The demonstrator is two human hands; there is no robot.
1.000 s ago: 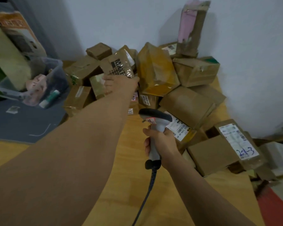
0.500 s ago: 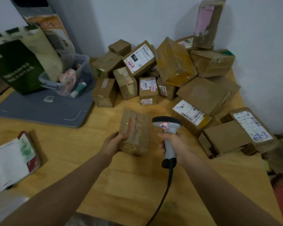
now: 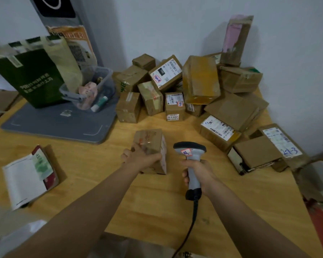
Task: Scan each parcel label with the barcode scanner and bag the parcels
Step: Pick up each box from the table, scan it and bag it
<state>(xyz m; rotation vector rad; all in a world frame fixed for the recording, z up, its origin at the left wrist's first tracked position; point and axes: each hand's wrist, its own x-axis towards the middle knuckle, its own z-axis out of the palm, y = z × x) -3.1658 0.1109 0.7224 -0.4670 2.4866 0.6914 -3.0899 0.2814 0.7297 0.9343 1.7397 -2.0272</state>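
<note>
So we've got our left hand (image 3: 138, 159) wrapped around a small taped box (image 3: 151, 146) sitting on the wooden table (image 3: 157, 198), and our right hand (image 3: 198, 171) gripping the scanner (image 3: 191, 155) just right of it, cord trailing toward us. The parcel pile (image 3: 194, 90) sits far right against the wall, with a green bag (image 3: 32, 75) far left.

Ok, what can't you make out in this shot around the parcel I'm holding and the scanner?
Head view throughout.
1. Label on the small brown cardboard parcel in the left hand: turned sideways, print unreadable.
2. Window of the grey handheld barcode scanner in the right hand: faces away.
3. Pale blurred sheet, lower left: cut by the frame edge, maybe a bag.
4. Pile of brown cardboard boxes: lower labels covered by upper boxes.
</note>
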